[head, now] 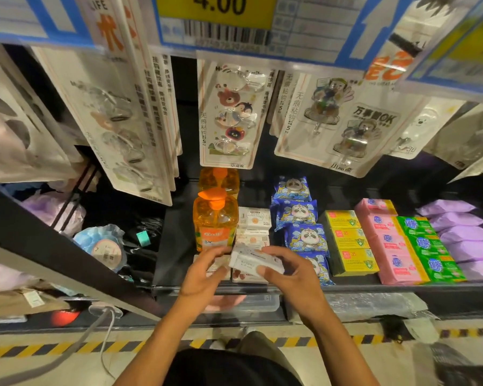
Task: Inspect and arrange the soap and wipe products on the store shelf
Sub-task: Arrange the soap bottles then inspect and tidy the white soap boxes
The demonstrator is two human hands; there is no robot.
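Right hand (pixel 290 271) grips white pack (pixel 255 261) (tag (pixel 215 8): "4.00").

Yellow price tag (pixel 218 9) way above the hands (pixel 204 274) says 4.00, orange bottle (pixel 215 224) just past them reads Gali, hook pack (pixel 346 126) up-right: 万事皆OK.
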